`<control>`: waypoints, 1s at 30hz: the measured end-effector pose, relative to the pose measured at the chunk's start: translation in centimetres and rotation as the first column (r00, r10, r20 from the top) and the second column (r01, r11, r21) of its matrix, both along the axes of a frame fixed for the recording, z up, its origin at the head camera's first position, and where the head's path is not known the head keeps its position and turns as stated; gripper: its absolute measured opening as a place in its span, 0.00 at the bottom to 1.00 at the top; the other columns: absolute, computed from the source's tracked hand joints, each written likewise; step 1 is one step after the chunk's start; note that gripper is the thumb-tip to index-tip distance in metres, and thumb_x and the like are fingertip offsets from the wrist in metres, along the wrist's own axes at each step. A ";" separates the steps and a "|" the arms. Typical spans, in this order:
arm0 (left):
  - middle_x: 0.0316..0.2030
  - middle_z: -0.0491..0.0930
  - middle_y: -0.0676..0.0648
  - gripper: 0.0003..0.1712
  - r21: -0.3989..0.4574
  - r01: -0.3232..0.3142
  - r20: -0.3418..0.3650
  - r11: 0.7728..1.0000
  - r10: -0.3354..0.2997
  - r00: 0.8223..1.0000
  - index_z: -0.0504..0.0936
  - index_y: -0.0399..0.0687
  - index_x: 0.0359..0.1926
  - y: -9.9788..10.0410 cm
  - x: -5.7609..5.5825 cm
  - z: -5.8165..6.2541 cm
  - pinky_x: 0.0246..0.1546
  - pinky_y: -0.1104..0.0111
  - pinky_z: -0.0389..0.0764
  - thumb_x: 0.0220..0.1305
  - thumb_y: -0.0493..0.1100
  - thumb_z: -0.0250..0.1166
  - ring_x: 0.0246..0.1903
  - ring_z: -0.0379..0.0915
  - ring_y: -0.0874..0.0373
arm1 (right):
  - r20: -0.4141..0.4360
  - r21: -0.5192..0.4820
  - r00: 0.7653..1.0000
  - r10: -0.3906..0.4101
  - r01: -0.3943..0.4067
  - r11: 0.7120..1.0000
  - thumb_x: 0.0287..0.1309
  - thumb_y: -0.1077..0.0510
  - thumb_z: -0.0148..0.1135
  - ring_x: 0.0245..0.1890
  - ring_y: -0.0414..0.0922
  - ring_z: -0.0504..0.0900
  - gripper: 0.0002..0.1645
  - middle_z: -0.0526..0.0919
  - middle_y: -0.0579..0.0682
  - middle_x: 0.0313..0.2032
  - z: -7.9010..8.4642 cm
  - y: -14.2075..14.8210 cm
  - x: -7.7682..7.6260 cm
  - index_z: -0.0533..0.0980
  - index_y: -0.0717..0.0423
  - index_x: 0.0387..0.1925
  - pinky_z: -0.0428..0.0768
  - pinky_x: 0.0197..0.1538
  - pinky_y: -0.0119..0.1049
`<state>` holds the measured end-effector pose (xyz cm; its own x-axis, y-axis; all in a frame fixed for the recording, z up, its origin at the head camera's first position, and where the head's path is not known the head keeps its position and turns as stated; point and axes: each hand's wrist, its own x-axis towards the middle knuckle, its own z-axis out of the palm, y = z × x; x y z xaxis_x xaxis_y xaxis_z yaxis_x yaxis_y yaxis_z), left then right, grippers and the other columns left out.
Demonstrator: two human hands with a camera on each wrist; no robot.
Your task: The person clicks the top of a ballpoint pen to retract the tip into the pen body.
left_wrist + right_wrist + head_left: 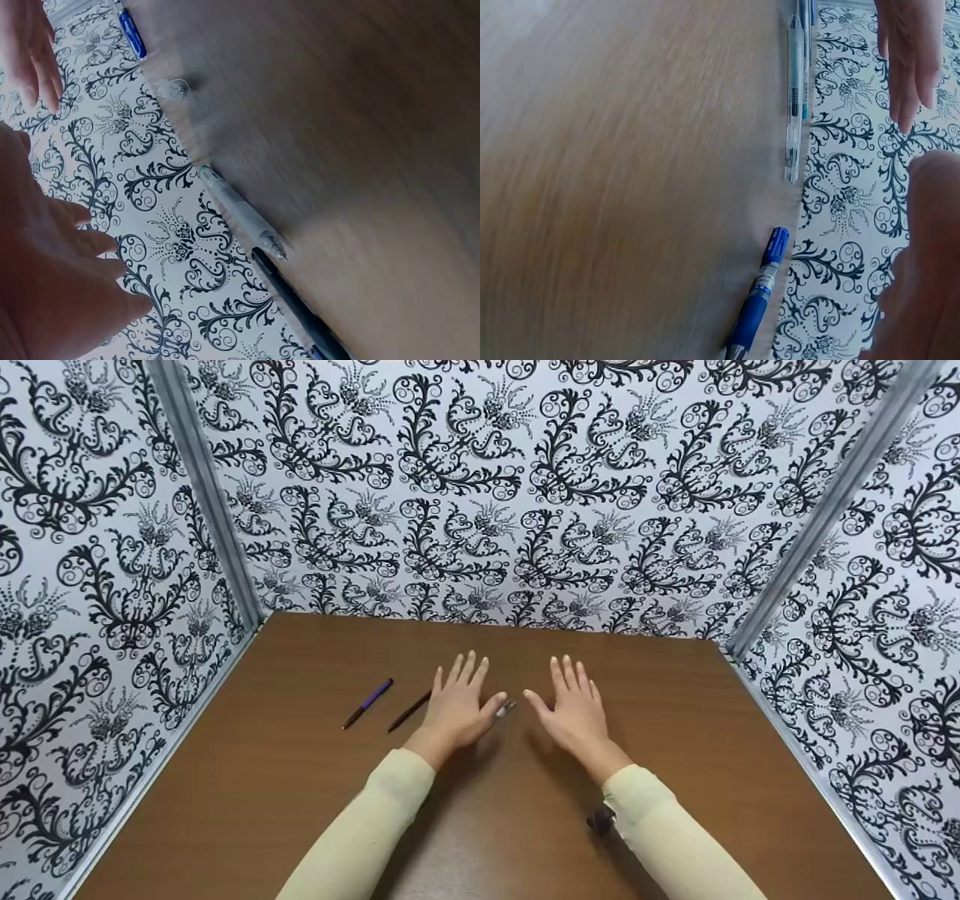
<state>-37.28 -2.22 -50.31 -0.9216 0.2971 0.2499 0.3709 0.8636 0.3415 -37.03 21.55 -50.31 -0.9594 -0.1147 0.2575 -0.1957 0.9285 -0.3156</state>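
Observation:
Both hands are held over the brown table with fingers straight and spread, holding nothing. The left hand is above a clear pen, which it partly hides; beside it lies a black pen. Farther left is a purple-and-black pen. The right hand is to the right of the clear pen. In the right wrist view a blue pen lies near that hand; in the head view it is hidden. The left wrist view shows a small clear round-ended thing, its kind unclear.
The brown table is enclosed by walls of black-and-white scroll pattern on three sides. Grey metal posts stand at the back corners. A small dark device sits at the right wrist, by the cream sleeve.

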 end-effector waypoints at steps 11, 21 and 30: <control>0.84 0.61 0.36 0.45 0.124 0.026 -0.056 0.992 -0.019 0.998 0.63 0.45 0.86 -0.2 -0.3 0.2 0.81 0.37 0.56 0.82 0.68 0.52 0.82 0.57 0.36 | -0.078 -0.250 0.993 0.085 -0.102 0.963 0.76 0.37 0.67 0.82 0.67 0.60 0.52 0.60 0.64 0.84 -0.2 0.7 -0.3 0.60 0.58 0.87 0.60 0.81 0.67; 0.73 0.72 0.37 0.42 0.203 0.042 -0.067 0.978 -0.029 0.997 0.71 0.43 0.80 -0.5 -0.5 0.3 0.74 0.39 0.69 0.80 0.66 0.57 0.74 0.68 0.36 | -0.152 -0.401 0.973 0.174 -0.222 0.889 0.74 0.49 0.73 0.78 0.65 0.68 0.42 0.73 0.65 0.76 -0.4 1.0 -0.6 0.70 0.62 0.80 0.63 0.80 0.63; 0.71 0.75 0.39 0.35 0.301 0.135 -0.052 0.944 -0.125 0.991 0.73 0.42 0.77 -0.8 -0.5 0.2 0.75 0.44 0.71 0.79 0.54 0.67 0.73 0.70 0.40 | -0.170 -0.504 0.958 0.231 -0.285 0.815 0.72 0.54 0.76 0.62 0.56 0.80 0.39 0.82 0.59 0.61 -0.3 1.2 -0.6 0.73 0.58 0.78 0.81 0.64 0.55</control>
